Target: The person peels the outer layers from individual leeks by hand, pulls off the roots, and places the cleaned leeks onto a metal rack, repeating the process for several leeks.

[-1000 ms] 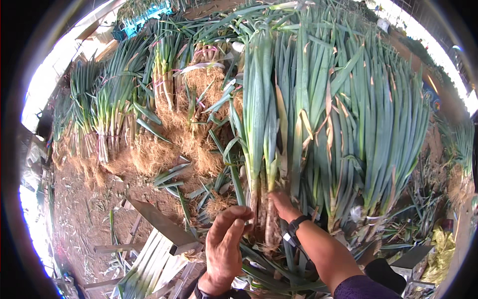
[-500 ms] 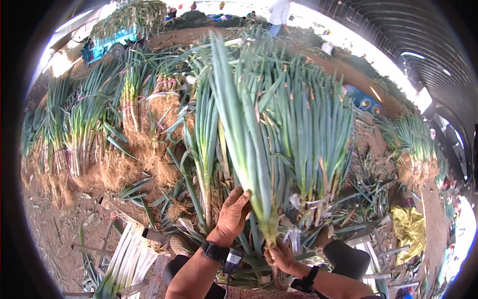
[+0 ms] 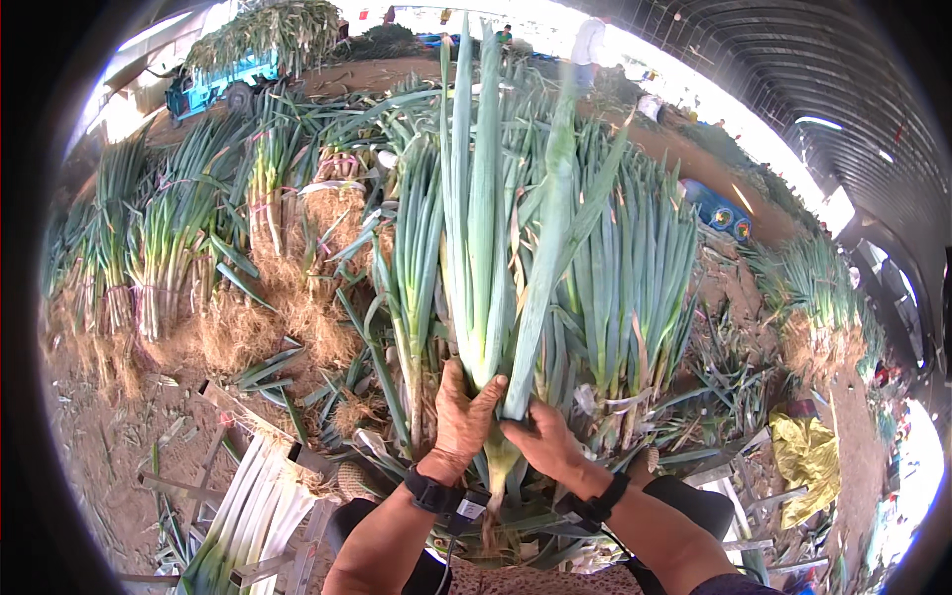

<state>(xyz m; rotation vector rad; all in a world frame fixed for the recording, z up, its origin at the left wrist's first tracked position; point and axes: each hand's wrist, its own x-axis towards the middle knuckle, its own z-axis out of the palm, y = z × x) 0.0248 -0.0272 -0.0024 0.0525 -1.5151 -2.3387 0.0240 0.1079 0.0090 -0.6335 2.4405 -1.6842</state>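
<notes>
Upright in front of me stands a large green onion (image 3: 483, 268), its roots low between my legs. My left hand (image 3: 458, 418) is closed round it where the leaves fan out from the pale stem. My right hand (image 3: 552, 443), just to the right, grips the base of an outer leaf (image 3: 548, 258) that leans away to the right from the rest. Both wrists wear black bands. Behind lies a dense row of unpeeled green onions (image 3: 635, 268). At the lower left, white-stemmed stalks (image 3: 260, 506) rest on a metal rack (image 3: 315, 540).
Tied bundles of green onions with brown roots (image 3: 159, 268) stand to the left, another group (image 3: 828, 307) to the far right. A yellow sack (image 3: 805, 461) lies at right. Farther back are a blue loaded cart (image 3: 223, 91), blue rolls (image 3: 714, 210) and a blurred person (image 3: 587, 48).
My right hand has risen from the root end to beside my left hand. An outer leaf now splays to the right, and the onion stands more upright.
</notes>
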